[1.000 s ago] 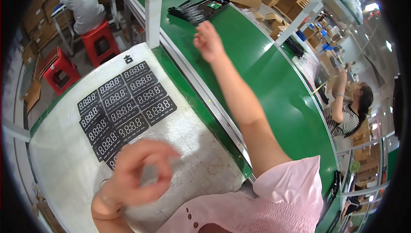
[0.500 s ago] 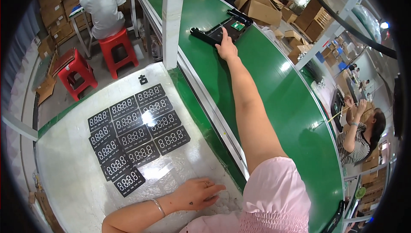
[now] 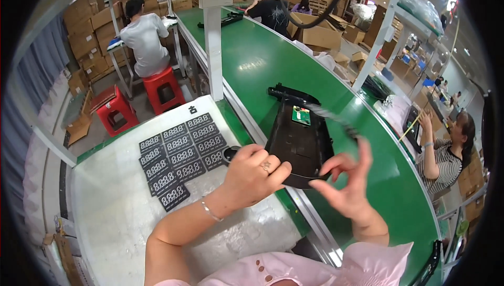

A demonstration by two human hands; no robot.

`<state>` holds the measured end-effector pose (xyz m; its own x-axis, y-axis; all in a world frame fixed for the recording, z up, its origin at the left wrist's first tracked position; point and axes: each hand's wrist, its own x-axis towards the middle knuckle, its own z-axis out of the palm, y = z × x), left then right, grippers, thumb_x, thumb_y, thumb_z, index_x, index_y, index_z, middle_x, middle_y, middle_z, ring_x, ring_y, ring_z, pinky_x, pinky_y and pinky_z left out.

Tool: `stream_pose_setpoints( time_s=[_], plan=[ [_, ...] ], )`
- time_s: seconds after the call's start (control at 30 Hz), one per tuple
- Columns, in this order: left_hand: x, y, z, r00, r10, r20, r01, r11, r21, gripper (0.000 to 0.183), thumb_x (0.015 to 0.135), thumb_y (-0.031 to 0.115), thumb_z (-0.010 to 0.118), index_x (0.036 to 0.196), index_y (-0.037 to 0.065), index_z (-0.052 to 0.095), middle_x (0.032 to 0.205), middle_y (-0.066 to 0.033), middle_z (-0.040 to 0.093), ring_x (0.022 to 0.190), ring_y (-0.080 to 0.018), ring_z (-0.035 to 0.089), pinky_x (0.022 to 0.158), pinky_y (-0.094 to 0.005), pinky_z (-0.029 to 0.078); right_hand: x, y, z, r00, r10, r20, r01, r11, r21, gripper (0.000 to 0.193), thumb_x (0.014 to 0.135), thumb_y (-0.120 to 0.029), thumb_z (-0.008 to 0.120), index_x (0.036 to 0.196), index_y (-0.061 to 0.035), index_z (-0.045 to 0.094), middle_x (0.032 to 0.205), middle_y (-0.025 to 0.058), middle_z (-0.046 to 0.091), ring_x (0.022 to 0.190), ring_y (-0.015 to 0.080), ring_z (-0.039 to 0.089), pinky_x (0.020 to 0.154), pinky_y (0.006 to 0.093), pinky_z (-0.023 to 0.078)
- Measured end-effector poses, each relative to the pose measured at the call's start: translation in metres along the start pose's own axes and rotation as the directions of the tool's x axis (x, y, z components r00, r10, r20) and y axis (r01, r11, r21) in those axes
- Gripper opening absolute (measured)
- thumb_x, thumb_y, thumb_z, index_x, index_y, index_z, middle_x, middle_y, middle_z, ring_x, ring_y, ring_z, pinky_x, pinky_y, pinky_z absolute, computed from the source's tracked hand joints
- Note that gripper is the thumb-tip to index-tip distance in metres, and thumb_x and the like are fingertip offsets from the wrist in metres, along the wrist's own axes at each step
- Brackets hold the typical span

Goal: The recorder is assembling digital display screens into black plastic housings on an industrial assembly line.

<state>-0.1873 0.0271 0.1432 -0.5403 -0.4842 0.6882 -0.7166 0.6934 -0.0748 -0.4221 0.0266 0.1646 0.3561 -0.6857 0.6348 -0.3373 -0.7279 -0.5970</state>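
A black plastic housing (image 3: 299, 147) lies tilted over the near edge of the green belt, its hollow side up. Inside its far end sits a small green circuit board (image 3: 301, 115). My left hand (image 3: 257, 173) is closed on the housing's near left part, next to a round black end (image 3: 230, 153). At the near right corner is my right hand (image 3: 349, 183), fingers apart, thumb and a fingertip close to the rim; whether they touch it I cannot tell. A dark, motion-blurred strip (image 3: 336, 118) runs from the housing toward my right index finger.
Several black display panels (image 3: 181, 154) lie in rows on the white foam-covered table (image 3: 115, 191) at left. A white post (image 3: 213, 49) rises between table and green belt (image 3: 367, 181). Co-workers sit at far left and right. Red stools (image 3: 113, 110) stand beyond the table.
The housing has come nearer along the belt and turned, drawn in with my right hand. My left hand has left the foam table and taken hold of it. The view has tilted up.
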Motion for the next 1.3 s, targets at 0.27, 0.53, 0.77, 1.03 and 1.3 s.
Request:
stream_pose_setpoints(
  time_s=[0.27, 0.53, 0.77, 1.03, 1.3],
  plan=[
    [-0.161, 0.001, -0.164, 0.228, -0.971, -0.072, 0.474, 0.175, -0.863, 0.034, 0.087, 0.021, 0.061, 0.113, 0.0, 0.055, 0.111, -0.0102, 0.062, 0.099, -0.0179, 0.061, 0.088, -0.0316, 0.048, 0.008, 0.08, -0.023, 0.946, 0.283, -0.161, -0.234, 0.935, 0.265, 0.092, 0.085, -0.028, 0.066, 0.148, -0.0065, 0.002, 0.128, 0.0192, 0.049, 0.118, 0.0256, 0.049, 0.102, 0.0388, 0.036],
    [-0.304, 0.091, -0.188, -0.505, -0.855, 0.116, 0.703, -0.486, -0.519, 0.061, 0.092, 0.041, 0.056, 0.132, -0.004, 0.045, 0.132, -0.0098, 0.051, 0.121, -0.021, 0.047, 0.102, -0.0298, 0.036, -0.025, 0.057, 0.114, 0.806, 0.44, 0.396, -0.591, 0.574, 0.567, 0.085, 0.091, -0.016, 0.062, 0.148, -0.0073, 0.0, 0.127, 0.0189, 0.051, 0.115, 0.021, 0.05, 0.098, 0.0323, 0.04],
    [-0.212, 0.087, -0.076, 0.272, -0.962, 0.025, 0.782, 0.236, 0.576, 0.078, 0.085, 0.053, 0.057, 0.14, 0.001, 0.036, 0.144, -0.0304, 0.027, 0.135, -0.0447, 0.023, 0.111, -0.0537, 0.015, -0.049, 0.077, 0.13, 0.891, 0.303, 0.338, -0.414, 0.848, 0.331, 0.077, 0.094, -0.018, 0.057, 0.147, -0.0057, 0.003, 0.13, 0.0189, 0.05, 0.117, 0.0211, 0.049, 0.1, 0.0323, 0.037],
    [-0.056, 0.134, 0.013, 0.924, 0.019, 0.381, 0.318, 0.512, -0.798, 0.041, 0.085, 0.038, 0.059, 0.102, 0.001, 0.056, 0.115, -0.0181, 0.051, 0.113, -0.0346, 0.045, 0.089, -0.0515, 0.035, -0.022, 0.085, 0.069, 0.874, 0.478, 0.092, -0.468, 0.774, 0.426, 0.071, 0.098, -0.032, 0.047, 0.144, -0.0004, 0.004, 0.128, 0.0146, 0.054, 0.117, 0.0206, 0.051, 0.099, 0.0314, 0.04],
    [-0.064, 0.138, 0.03, 0.938, -0.099, 0.331, 0.289, 0.753, -0.591, 0.036, 0.077, 0.025, 0.064, 0.103, 0.001, 0.06, 0.111, -0.0165, 0.054, 0.111, -0.0346, 0.047, 0.094, -0.05, 0.037, -0.016, 0.093, 0.044, 0.855, 0.516, -0.05, -0.433, 0.764, 0.479, 0.039, 0.094, -0.022, 0.057, 0.126, 0.0007, 0.053, 0.12, 0.0083, 0.057, 0.111, 0.0145, 0.055, 0.095, 0.032, 0.043]
  ],
)
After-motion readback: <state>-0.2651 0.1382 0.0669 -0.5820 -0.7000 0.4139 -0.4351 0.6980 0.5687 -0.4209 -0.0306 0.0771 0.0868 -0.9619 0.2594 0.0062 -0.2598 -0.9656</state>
